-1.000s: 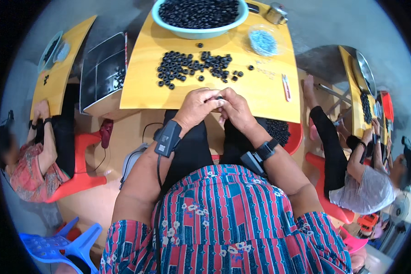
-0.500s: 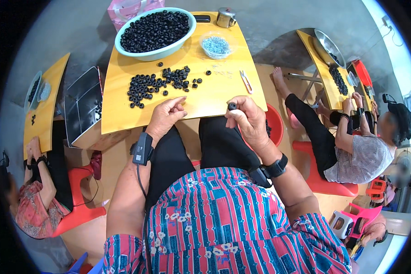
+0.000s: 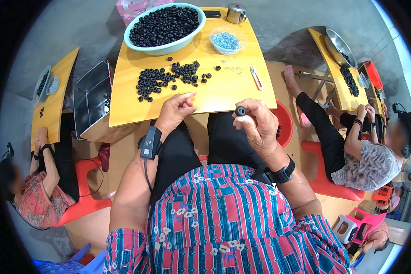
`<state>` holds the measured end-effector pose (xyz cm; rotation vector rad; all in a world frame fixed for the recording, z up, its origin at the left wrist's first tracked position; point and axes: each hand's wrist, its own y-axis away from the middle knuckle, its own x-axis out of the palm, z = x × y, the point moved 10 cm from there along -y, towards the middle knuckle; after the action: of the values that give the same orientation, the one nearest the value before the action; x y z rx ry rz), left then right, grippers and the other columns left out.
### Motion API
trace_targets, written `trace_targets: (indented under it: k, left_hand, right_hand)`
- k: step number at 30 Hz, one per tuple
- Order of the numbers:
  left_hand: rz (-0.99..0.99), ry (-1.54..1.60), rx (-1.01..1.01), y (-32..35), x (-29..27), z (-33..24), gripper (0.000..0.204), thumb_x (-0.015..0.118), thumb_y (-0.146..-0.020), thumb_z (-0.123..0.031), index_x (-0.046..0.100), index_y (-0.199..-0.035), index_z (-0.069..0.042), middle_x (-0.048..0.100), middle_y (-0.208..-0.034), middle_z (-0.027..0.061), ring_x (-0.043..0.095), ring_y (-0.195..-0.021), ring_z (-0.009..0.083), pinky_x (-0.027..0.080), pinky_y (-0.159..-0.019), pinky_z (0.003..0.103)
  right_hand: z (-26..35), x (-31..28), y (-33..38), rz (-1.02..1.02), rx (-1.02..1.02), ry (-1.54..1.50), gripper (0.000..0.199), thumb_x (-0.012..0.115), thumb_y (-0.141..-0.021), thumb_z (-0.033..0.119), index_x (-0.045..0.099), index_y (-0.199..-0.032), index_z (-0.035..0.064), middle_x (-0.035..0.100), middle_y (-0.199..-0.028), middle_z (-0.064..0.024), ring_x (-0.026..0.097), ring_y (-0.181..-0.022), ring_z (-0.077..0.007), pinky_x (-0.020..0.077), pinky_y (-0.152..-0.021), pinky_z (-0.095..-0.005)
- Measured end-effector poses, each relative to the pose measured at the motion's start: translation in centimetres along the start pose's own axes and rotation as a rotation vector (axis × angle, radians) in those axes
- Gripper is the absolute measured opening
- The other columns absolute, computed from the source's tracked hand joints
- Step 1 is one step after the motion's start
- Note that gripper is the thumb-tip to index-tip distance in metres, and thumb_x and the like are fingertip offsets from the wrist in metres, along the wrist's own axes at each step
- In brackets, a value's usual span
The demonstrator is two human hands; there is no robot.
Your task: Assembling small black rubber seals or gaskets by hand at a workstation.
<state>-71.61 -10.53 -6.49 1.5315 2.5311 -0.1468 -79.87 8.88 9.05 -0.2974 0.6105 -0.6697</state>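
In my right hand, thumb and forefinger pinch a small black ring-shaped piece, its round hole facing up toward me. It is held just off the table's near edge. My left hand is at the near edge too, its thumb and forefinger drawn together; anything between them is too small to make out. Loose black ring-shaped pieces lie beyond my left hand on the yellow table. A pale green basin heaped with similar pieces stands behind them.
A clear bowl of small bluish bits, thread snips and a metal cup are on the table. A red tub stands below its right edge, an open box to its left. People work at tables on both sides.
The view has shifted, so the table sits further right and higher. In my right hand the black piece has turned so its hole shows more plainly. My left hand keeps its pinched pose.
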Motion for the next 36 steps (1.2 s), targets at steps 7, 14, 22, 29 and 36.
trace_targets:
  k: [7,14,22,29,36]
  left_hand:
    - [0.109,0.007,0.146,4.1,4.4,-7.9,0.042,0.066,-0.075,0.003,0.06,-0.117,-0.003,0.055,-0.091,0.0025,0.055,-0.079,0.0088,0.046,-0.069,0.021]
    - [-0.062,0.077,0.13,5.5,3.4,-7.1,0.025,0.067,-0.08,-0.002,0.067,-0.105,-0.006,0.061,-0.082,0.0003,0.056,-0.072,0.0074,0.046,-0.066,0.021]
    - [-0.137,0.073,0.154,6.0,2.3,-7.8,0.021,0.066,-0.081,-0.002,0.068,-0.102,-0.005,0.06,-0.078,-0.0006,0.054,-0.071,0.006,0.044,-0.063,0.02]
    - [-0.042,0.231,-0.02,6.2,1.9,-7.0,0.018,0.058,-0.09,-0.011,0.063,-0.102,0.003,0.06,-0.084,0.0031,0.055,-0.075,0.0093,0.047,-0.072,0.024]
    - [-0.025,0.821,-0.155,6.1,2.5,-5.4,0.028,0.059,-0.091,-0.019,0.059,-0.11,0.002,0.057,-0.082,0.0019,0.053,-0.073,0.0092,0.05,-0.074,0.026]
  right_hand:
    - [-7.3,7.2,2.6,0.24,0.582,-0.721,0.016,0.049,-0.096,0.016,0.054,-0.101,0.001,0.059,-0.077,-0.004,0.056,-0.058,-0.0069,0.0487,-0.054,-0.0186]
    - [-7.2,10.6,3.1,0.342,0.708,-0.741,0.016,0.056,-0.091,0.017,0.056,-0.084,0.0016,0.058,-0.069,-0.0011,0.053,-0.054,-0.0071,0.0429,-0.049,-0.0206]
    - [-6.7,11.0,2.5,0.406,0.693,-0.671,0.025,0.058,-0.091,0.025,0.058,-0.079,0.0038,0.057,-0.064,-0.002,0.05,-0.05,-0.006,0.0416,-0.045,-0.0186]
    - [-11.2,0.3,-2.2,-0.117,0.425,0.046,0.02,0.064,-0.084,0.017,0.061,-0.092,-0.0013,0.061,-0.075,-0.0071,0.057,-0.065,-0.014,0.0466,-0.056,-0.0288]
    - [-17.8,-5.4,-3.6,-0.007,0.455,0.759,0.033,0.068,-0.074,0.023,0.061,-0.103,0.0081,0.062,-0.094,-0.0163,0.057,-0.092,-0.0331,0.0461,-0.08,-0.043]
